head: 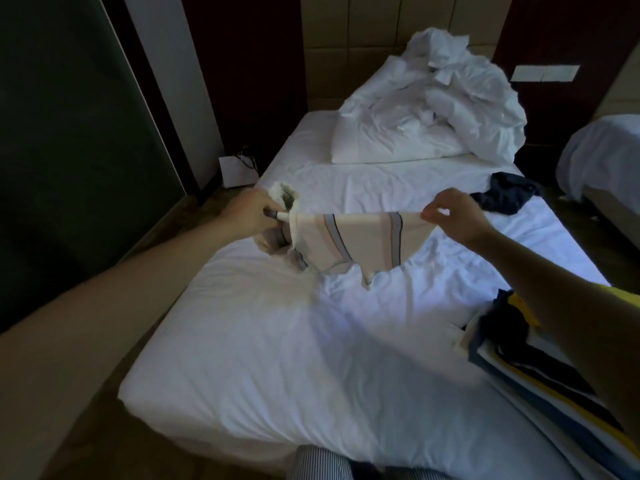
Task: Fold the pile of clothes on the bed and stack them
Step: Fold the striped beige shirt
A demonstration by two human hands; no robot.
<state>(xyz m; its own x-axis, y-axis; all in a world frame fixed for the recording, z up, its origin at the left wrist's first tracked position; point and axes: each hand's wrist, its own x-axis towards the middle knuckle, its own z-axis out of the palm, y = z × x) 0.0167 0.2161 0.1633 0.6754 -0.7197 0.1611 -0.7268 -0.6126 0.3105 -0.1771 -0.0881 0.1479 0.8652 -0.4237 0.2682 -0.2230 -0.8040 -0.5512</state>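
Two hands hold one garment stretched above the middle of the bed [277, 358]: the left hand [251, 211] is closed on its left end, where cloth is bunched, and the right hand [457, 214] pinches its right corner between fingertips. The garment, a cream striped shirt [349, 237] with grey and dark bands, hangs taut between them at centre frame, its lower edge trailing onto the white sheet. At the lower right of the frame lies a stack of folded striped clothes [526, 362] in navy, yellow and white. A dark navy garment [507, 195] lies crumpled at the right centre, apparently unfolded. A heaped white duvet [450, 105] occupies the upper right. Judged step: spreading the shirt before folding. Next move calls for lowering it flat onto the sheet with even tension, then releasing the bunched left end.
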